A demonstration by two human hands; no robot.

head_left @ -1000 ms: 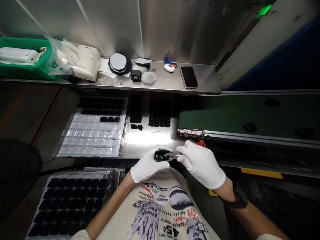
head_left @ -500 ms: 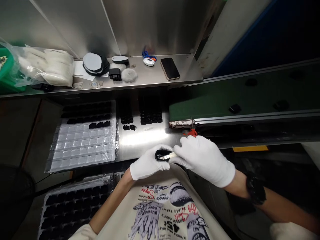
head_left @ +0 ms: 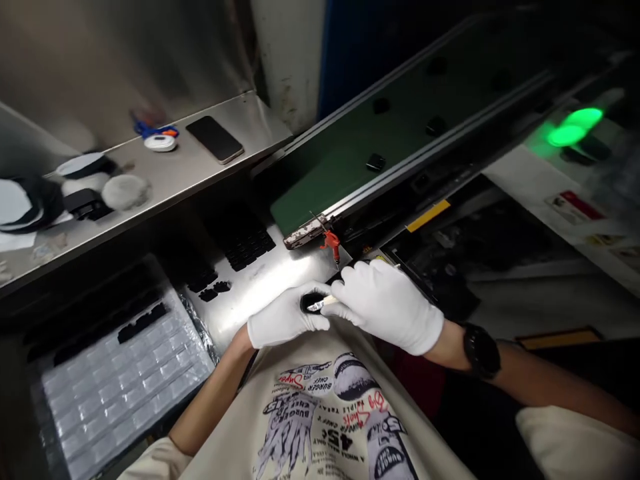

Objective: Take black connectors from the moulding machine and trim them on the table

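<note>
Both hands wear white gloves and meet in front of the shirt. My left hand [head_left: 289, 315] is closed around a small black part [head_left: 311, 303], its fingers and thumb curved about the edges. My right hand [head_left: 387, 303] grips a thin pale-handled tool [head_left: 325, 302], whose metallic tip lies at the opening of the black part. What is inside the part is too dark to make out.
Black pieces [head_left: 250, 250] sit in rows on the metal table [head_left: 265, 287]. A clear tray [head_left: 130, 380] lies left, a phone [head_left: 216, 139] on the shelf [head_left: 200, 175]. Red-handled snips [head_left: 331, 244] stand near the green conveyor [head_left: 320, 187], which carries black parts.
The view has turned to the right, bringing a green light and more of the conveyor side into sight. Both hands keep their hold on the part and tool.
</note>
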